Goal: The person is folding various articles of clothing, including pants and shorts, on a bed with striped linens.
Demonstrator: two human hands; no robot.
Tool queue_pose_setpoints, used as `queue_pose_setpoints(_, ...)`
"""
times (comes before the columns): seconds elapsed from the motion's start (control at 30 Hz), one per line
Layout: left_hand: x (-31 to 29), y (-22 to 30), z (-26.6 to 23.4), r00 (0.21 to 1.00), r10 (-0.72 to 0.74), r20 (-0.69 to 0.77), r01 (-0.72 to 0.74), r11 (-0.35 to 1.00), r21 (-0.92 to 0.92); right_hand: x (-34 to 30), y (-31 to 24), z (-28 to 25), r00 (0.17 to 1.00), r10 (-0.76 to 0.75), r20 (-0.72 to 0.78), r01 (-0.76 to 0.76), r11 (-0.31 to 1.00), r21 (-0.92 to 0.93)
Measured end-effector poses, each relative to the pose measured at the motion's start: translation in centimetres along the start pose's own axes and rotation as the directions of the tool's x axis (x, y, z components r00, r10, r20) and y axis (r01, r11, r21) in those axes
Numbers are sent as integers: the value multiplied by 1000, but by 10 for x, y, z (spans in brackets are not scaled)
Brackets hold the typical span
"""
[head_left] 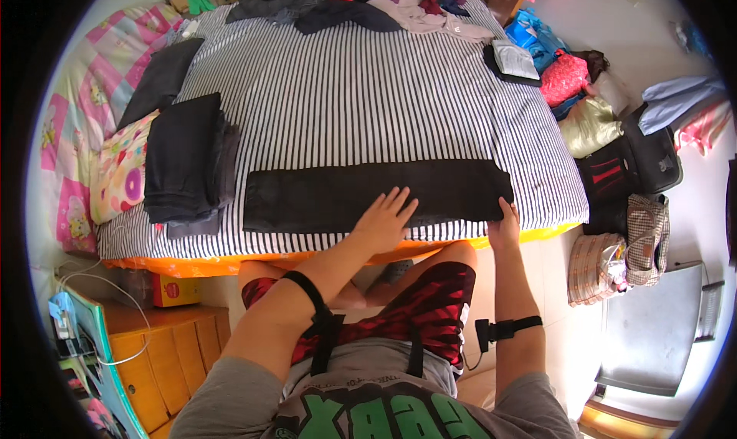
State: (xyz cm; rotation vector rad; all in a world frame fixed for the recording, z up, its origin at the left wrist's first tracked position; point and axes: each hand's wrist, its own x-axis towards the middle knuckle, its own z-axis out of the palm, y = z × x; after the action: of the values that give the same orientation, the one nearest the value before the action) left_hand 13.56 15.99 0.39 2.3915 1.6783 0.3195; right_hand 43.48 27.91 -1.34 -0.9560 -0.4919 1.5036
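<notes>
A pair of black trousers, folded lengthwise into a long strip, lies across the near side of the bed. My left hand rests flat on the middle of the strip, fingers spread. At the right end, my right hand pinches the near corner of the cloth between thumb and fingers. To the left sits a stack of folded dark trousers. Another folded dark garment lies beyond that stack, against the pink patterned bedding.
Loose clothes are heaped along the far edge of the striped bed sheet. Bags crowd the floor at right, near a checked bag. A wooden cabinet stands at lower left, with a white cable above it.
</notes>
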Motion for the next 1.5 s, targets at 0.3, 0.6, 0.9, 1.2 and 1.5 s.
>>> queue_pose_setpoints(0.3,-8,8,34,993,42,110,-44,999,15,-30,30,7,934,317,-161,-355,863,-359)
queue_pose_setpoints(0.6,-4,10,21,982,10,190,-16,999,34,-23,57,27,928,-355,111,237,334,-912)
queue_pose_setpoints(0.9,-4,14,24,996,-43,76,39,998,56,-59,40,82,428,-16,904,902,-57,-428)
queue_pose_setpoints(1.2,-40,-31,29,969,-186,-160,87,871,-484,-78,74,95,728,-156,668,683,80,-726)
queue_pose_setpoints(1.5,-3,-50,37,653,-725,216,441,132,-888,-72,89,83,524,-9,852,832,-207,-514)
